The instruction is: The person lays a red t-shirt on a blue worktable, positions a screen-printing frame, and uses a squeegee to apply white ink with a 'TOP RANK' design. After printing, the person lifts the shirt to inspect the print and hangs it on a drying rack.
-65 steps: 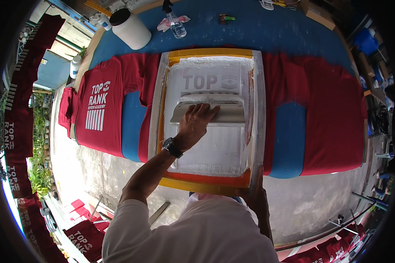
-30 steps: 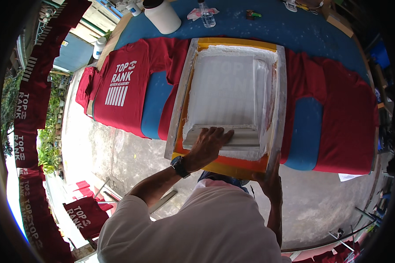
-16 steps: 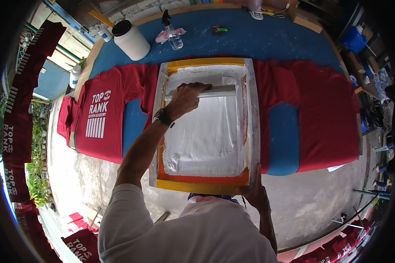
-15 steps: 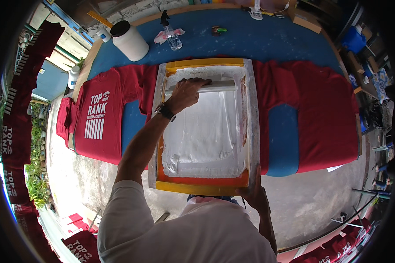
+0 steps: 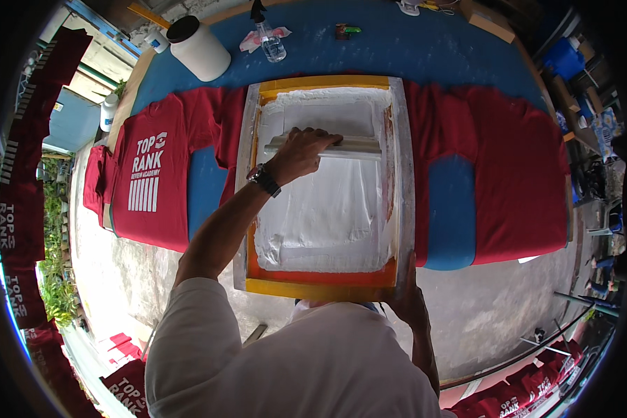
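A screen-printing frame [image 5: 406, 174] with yellow and orange tape along its edges lies in the middle of the table. White ink [image 5: 320, 216] coats much of its mesh. My left hand [image 5: 301, 155], with a black watch on the wrist, is wrapped over a pale squeegee [image 5: 361, 148] that lies crosswise in the upper half of the screen. At the frame's near right corner, my right hand [image 5: 409, 303] grips the edge, its fingers partly hidden. Beneath the frame a dark red T-shirt is mostly covered. To its left is a printed red T-shirt [image 5: 171, 153]; to its right, a plain one [image 5: 519, 174].
On the blue tabletop [image 5: 313, 42] beyond the frame stand a white tub [image 5: 205, 52] with a dark lid and a spray bottle [image 5: 272, 47] by a pink-white cloth. A cardboard box [image 5: 488, 21] sits far right. Printed red shirts [image 5: 21, 181] hang along the left.
My left hand has drawn the squeegee toward me over the screen. My right hand stays at the near right corner. The whole view has shifted slightly, so the table sits higher.
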`<act>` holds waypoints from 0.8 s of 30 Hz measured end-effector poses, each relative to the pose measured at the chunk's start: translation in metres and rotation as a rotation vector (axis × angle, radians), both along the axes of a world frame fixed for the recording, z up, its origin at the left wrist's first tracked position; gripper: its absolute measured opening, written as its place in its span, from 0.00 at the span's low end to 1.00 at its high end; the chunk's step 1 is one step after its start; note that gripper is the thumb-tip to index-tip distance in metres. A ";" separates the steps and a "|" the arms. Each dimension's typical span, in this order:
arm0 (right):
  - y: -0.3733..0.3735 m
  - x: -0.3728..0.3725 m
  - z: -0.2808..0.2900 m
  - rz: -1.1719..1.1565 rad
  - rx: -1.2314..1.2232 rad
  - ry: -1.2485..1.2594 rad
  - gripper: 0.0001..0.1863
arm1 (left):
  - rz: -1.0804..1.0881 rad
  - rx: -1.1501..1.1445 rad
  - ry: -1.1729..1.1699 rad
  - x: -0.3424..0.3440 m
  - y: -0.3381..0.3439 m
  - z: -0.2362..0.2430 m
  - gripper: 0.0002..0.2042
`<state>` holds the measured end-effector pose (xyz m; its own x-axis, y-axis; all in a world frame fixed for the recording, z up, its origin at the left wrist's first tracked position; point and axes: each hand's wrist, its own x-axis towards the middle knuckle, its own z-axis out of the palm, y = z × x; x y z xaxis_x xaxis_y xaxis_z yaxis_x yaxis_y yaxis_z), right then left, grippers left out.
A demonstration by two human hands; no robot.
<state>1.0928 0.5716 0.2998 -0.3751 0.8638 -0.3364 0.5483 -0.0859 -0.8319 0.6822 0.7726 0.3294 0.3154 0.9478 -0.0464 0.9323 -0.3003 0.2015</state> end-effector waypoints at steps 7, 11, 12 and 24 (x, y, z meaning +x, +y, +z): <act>-0.004 0.004 -0.011 0.010 0.024 0.120 0.67 | 0.036 0.045 -0.144 0.068 -0.180 0.003 0.34; -0.002 0.005 -0.012 0.015 -0.031 0.053 0.69 | 0.110 0.059 -0.214 0.098 -0.243 0.004 0.33; -0.003 0.004 -0.012 0.018 0.005 0.041 0.69 | 0.122 0.067 -0.215 0.104 -0.253 0.003 0.32; -0.003 0.001 -0.004 -0.004 -0.047 -0.012 0.68 | 0.110 0.110 -0.274 0.110 -0.281 -0.017 0.37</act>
<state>1.0934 0.5682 0.2958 -0.3676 0.8485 -0.3807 0.5575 -0.1266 -0.8204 0.7920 0.4917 0.3123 0.1974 0.9716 0.1306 0.8757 -0.2347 0.4220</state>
